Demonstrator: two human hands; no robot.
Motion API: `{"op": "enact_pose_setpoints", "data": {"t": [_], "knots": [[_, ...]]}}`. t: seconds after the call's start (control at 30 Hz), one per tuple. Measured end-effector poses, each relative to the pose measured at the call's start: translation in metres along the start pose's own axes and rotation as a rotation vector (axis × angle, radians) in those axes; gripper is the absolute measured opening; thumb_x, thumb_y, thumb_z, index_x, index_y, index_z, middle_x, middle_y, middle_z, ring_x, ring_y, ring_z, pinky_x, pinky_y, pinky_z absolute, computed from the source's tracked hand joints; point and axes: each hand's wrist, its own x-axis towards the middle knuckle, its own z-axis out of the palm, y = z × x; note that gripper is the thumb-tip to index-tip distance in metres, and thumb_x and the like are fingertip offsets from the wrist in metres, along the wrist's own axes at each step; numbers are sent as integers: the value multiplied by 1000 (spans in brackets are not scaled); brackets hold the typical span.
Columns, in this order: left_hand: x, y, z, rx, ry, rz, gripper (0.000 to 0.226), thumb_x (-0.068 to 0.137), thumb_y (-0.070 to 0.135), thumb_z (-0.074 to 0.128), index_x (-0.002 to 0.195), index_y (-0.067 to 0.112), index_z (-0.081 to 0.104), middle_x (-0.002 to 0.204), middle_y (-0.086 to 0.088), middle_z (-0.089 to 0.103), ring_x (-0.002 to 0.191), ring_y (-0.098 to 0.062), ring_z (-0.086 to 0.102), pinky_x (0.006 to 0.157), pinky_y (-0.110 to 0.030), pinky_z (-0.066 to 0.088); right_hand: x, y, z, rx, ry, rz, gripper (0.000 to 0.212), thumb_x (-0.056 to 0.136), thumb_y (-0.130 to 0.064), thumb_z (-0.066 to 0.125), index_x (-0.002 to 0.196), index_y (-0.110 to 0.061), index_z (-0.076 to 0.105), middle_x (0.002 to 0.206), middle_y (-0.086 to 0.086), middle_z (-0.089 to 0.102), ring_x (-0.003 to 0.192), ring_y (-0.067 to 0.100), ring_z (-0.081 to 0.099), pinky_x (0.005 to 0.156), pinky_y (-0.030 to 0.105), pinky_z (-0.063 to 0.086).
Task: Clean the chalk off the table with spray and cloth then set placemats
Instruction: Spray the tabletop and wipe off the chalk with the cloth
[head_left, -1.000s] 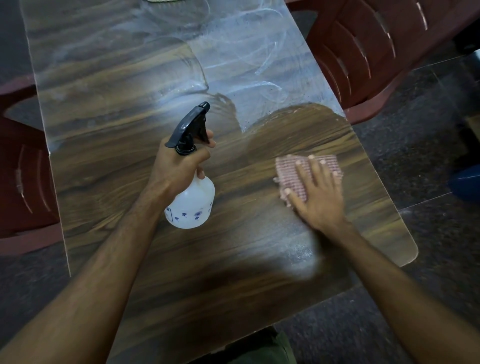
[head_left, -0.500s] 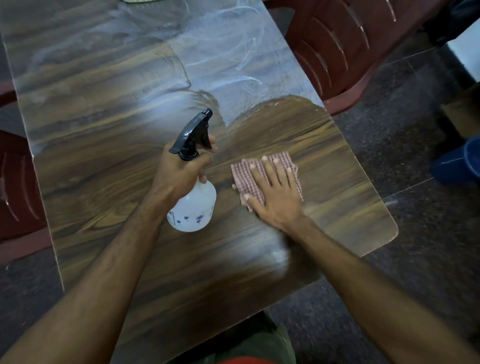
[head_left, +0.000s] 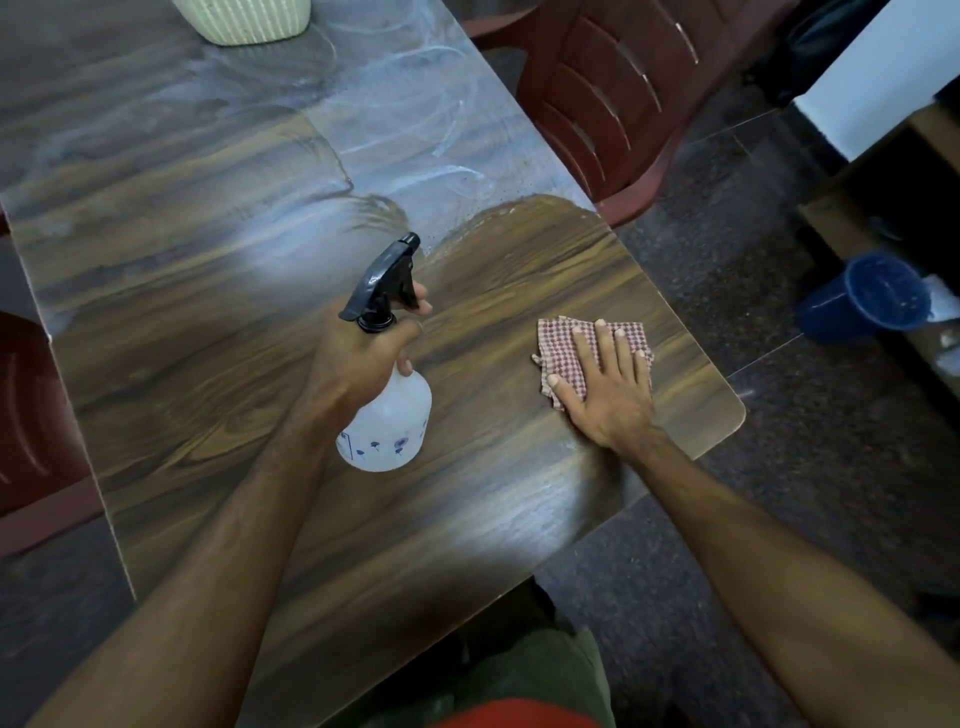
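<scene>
My left hand (head_left: 358, 364) grips the neck of a white spray bottle (head_left: 392, 421) with a black trigger head, held over the middle of the wood-grain table (head_left: 208, 322). My right hand (head_left: 605, 387) lies flat, fingers spread, pressing a folded red-and-white checked cloth (head_left: 558, 345) onto the table near its right edge. White chalk smears (head_left: 415, 130) cover the far part of the table. The near part around both hands shows bare wood grain. A pale ribbed placemat (head_left: 244, 21) lies at the far edge, partly out of view.
A dark red plastic chair (head_left: 613, 88) stands beside the table's far right side, and another (head_left: 31, 415) sits on the left. A blue bucket (head_left: 862, 299) rests on the dark floor to the right. The table's rounded corner (head_left: 735, 415) is close to my right hand.
My right hand has slid the cloth from the middle, next to the bottle, back toward the table's right edge. The left hand keeps the bottle in about the same place.
</scene>
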Motion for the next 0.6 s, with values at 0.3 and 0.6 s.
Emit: {"op": "enact_pose_setpoints", "data": {"t": [0.3,0.6], "knots": [[-5,17,32,-50,73,-6,28,87,0,61,98,25,64,105,1,71,45,-12,52,62,-27,51,15,18,-4,4,-41,-127,86,87,-77,9,159,-32,0,167,3,-6,153,27,-7,122,50,-3],[21,24,108,-132,303,-62,32,88,-10,57,107,14,65,107,-7,68,66,-21,60,51,-28,47,96,67,-20,-25,-10,-482,82,88,-76,21,158,-35,8,167,2,3,153,27,2,121,51,0]]}}
